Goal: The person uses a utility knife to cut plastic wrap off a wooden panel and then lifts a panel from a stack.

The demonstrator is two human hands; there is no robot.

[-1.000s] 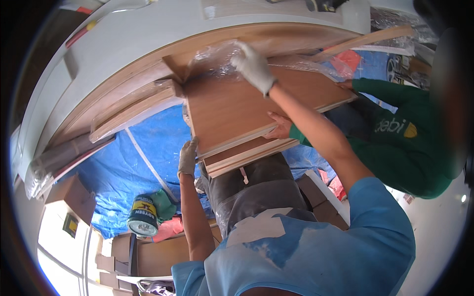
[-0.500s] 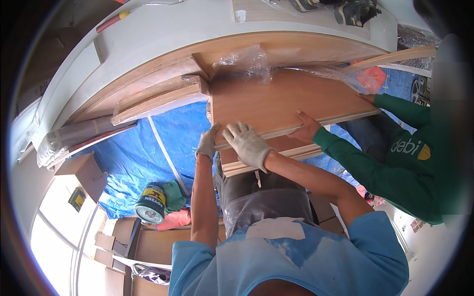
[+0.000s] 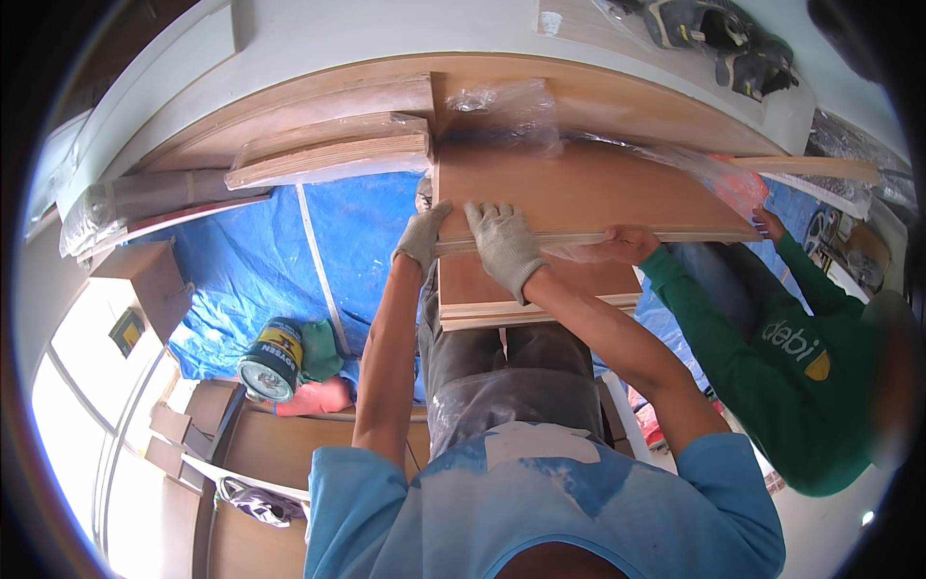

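Note:
A brown wooden panel [image 3: 579, 198] with a pale edge lies across in front of me. My left hand [image 3: 422, 239], in a light knit glove, is closed round its near left corner. My right hand [image 3: 503, 249], gloved too, lies over the near edge with its fingers stretched out on the top face. Below the near edge, more brown panels [image 3: 540, 280] are stacked over my lap. A co-worker in a green sweatshirt [image 3: 772, 376] is at the right. One bare hand [image 3: 632, 243] of theirs holds the near edge, and the other [image 3: 768, 226] is by the right end.
Clear plastic film [image 3: 511, 111] bunches along the panel's far side. Plastic-wrapped boards [image 3: 333, 154] lie at the far left. A blue tarp [image 3: 260, 251] covers the floor, with a paint bucket [image 3: 272, 359] on its side and cloths beside it. Shoes [image 3: 719, 39] sit at the far right.
The top panel has shifted away from me, so more of the stack below shows. The co-worker's farther hand has moved from the far edge to the right end. My view has turned slightly.

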